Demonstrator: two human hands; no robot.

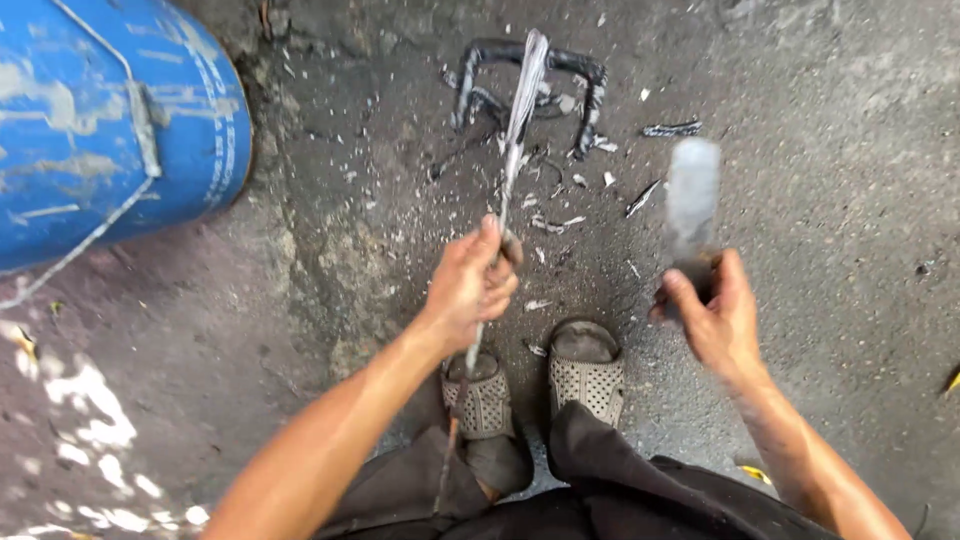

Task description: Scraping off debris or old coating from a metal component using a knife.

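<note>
Head view looks straight down at a gritty grey concrete floor (850, 200), and both hands are busy. Left hand (470, 285) is clenched in a fist around a long thin rod (510, 170). From the fist the rod runs toward 12 o'clock, where its pale upper end crosses a black bent metal piece (595, 85) lying on the ground; whether they touch, I cannot tell. Its lower end slants down toward 6 o'clock, passing the left foot and ending over the dark trousers (600, 470).

Over at 3 o'clock from that fist, the right hand (715, 315) is wrapped around a dark handle, and a broad grey blade (692, 195) rises from it toward 12 o'clock. The blade is smeared with motion blur, so its edge and exact shape are hard to make out. Blade and rod are apart, with a stretch of floor between them.

Pale shavings and chips (555, 222) litter the floor between the two tools and up around the black piece. Directly below the hands, at 6 o'clock, sit two perforated grey sandals (585, 385) side by side. Far out at 10 o'clock stands a big blue drum (90, 130) with scuffed paint, well apart from the hands.
</note>
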